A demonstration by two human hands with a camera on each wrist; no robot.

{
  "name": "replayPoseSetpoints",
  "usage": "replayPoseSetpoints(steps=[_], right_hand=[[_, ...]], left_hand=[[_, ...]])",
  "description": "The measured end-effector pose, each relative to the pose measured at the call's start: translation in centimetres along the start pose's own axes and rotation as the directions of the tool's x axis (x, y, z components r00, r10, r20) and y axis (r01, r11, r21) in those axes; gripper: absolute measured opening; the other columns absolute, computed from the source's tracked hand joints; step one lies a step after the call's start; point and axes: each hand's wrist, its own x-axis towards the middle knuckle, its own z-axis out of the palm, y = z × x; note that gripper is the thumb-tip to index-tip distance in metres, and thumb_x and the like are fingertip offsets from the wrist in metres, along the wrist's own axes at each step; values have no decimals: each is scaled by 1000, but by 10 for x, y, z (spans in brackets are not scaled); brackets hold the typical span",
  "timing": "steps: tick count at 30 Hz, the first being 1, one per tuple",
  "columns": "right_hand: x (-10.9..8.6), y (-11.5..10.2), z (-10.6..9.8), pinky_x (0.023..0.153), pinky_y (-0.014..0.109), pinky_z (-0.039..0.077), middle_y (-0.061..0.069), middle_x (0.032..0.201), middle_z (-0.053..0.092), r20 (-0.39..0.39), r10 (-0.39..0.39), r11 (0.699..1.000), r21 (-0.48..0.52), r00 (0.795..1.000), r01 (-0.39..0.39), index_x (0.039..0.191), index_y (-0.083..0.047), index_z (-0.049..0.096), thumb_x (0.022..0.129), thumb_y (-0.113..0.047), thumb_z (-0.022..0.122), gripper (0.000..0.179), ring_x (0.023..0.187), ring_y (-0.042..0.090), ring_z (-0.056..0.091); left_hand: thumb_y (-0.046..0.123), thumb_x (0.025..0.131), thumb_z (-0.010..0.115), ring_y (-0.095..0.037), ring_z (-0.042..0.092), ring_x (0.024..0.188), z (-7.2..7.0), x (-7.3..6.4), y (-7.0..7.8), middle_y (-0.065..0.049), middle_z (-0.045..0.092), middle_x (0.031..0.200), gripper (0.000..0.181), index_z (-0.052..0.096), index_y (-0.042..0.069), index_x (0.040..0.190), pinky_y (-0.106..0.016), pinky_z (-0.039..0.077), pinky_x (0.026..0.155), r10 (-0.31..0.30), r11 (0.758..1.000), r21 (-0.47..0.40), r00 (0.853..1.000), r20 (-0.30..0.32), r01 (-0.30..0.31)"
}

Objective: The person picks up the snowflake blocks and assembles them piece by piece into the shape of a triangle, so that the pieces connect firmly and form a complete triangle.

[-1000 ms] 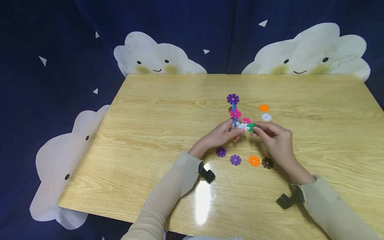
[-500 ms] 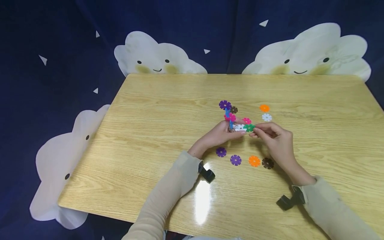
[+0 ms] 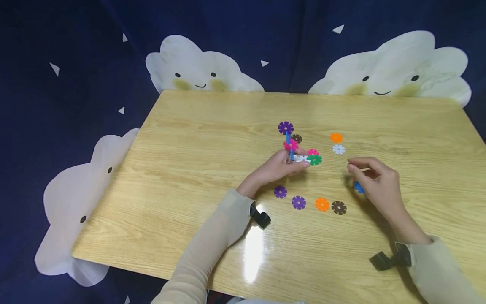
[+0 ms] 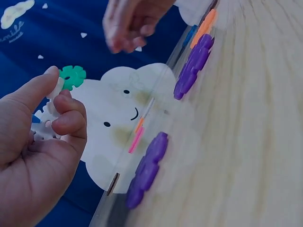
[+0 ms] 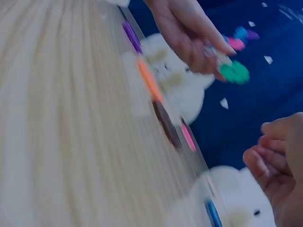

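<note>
My left hand (image 3: 279,169) pinches a chain of slotted plastic discs, its thumb and fingers on the white discs (image 3: 301,158). A green disc (image 3: 314,160) is joined at the chain's right end, beyond the fingertips in the left wrist view too. From the other end rise blue discs, a pink disc (image 3: 291,145) and, at the top, a purple disc (image 3: 286,128). Off to the right, my right hand (image 3: 379,181) holds nothing, its fingers loosely bent. It hovers over a loose blue disc (image 3: 359,188), partly hidden by the hand.
Loose discs lie flat on the wooden table (image 3: 190,169): two purple ones, an orange disc (image 3: 322,204) and a brown disc (image 3: 339,207) nearer me. Behind the hands are a white disc (image 3: 339,149), another orange disc (image 3: 336,137), a pink one and a second brown disc (image 3: 297,138).
My right hand has let go of the green disc and moved right, away from the chain. The left hand keeps its hold; the chain's upper end tipped left, then rose slightly.
</note>
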Motion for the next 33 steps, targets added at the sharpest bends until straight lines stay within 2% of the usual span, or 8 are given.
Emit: replayPoseSetpoints(steps=[4, 8, 11, 16, 20, 27, 31, 33], right_hand=[[-7, 14, -22, 69, -4, 42, -30, 90, 56, 66, 66, 987, -151, 996, -55, 110, -2, 69, 91, -16, 69, 23, 78, -18, 52], [-14, 24, -37, 64, -1, 42, -5, 94, 57, 183, 99, 968, -247, 978, -51, 114, 1, 65, 91, -18, 70, 30, 77, -15, 47], [-16, 30, -43, 59, 7, 40, 9, 95, 55, 268, 114, 955, -294, 957, -31, 114, 2, 63, 89, -20, 72, 34, 75, -9, 43], [-17, 35, -42, 56, 17, 31, 11, 89, 51, 337, 67, 941, -334, 939, 53, 104, 2, 64, 84, -14, 77, 29, 73, -1, 36], [-15, 34, -39, 54, 18, 30, 9, 82, 49, 334, 51, 950, -307, 941, 58, 99, 2, 60, 82, -8, 77, 26, 69, -1, 36], [-9, 20, -25, 50, 12, 40, -8, 76, 59, 246, 111, 970, -239, 963, -51, 105, 1, 63, 90, -11, 70, 20, 62, -5, 49], [-2, 10, -16, 48, 15, 46, -25, 75, 66, 210, 215, 976, -65, 954, -206, 115, 2, 68, 93, -17, 67, 29, 58, -2, 61], [2, 5, -10, 52, 15, 52, -22, 75, 71, 205, 280, 946, 107, 938, -306, 112, -1, 71, 92, -16, 69, 25, 59, 2, 66]], left_hand=[[19, 96, 63, -9, 34, 47, -2, 1, 0, 2, 44, 55, 40, 54, 1, 131, -22, 32, 47, -31, 1000, 1, 1000, -4, 31], [18, 95, 64, -8, 33, 46, -3, 1, 0, -2, 52, 60, 43, 53, 0, 132, -21, 33, 48, -52, 999, -5, 999, 0, 52], [16, 95, 65, -8, 38, 52, -4, 1, 0, -13, 64, 77, 43, 52, -1, 132, -20, 37, 53, -49, 999, -4, 999, 3, 49], [15, 94, 66, -7, 55, 74, -4, 0, -2, -21, 67, 110, 42, 54, -2, 130, -16, 48, 68, -38, 999, 2, 999, -2, 38], [18, 91, 69, -9, 61, 88, -4, 1, -3, -15, 67, 113, 41, 57, 1, 127, -16, 53, 79, -49, 999, 15, 998, -27, 50], [19, 91, 70, -9, 61, 83, -2, 2, -2, -11, 67, 106, 39, 59, 3, 124, -17, 53, 73, -72, 997, 15, 996, -52, 72], [18, 91, 70, -7, 59, 79, 0, 2, -2, -8, 67, 102, 38, 60, 3, 124, -16, 52, 70, -74, 997, 9, 995, -64, 75], [18, 91, 70, -7, 59, 77, 1, 2, -3, -8, 68, 101, 38, 60, 3, 124, -17, 51, 68, -75, 997, 11, 995, -67, 76]])
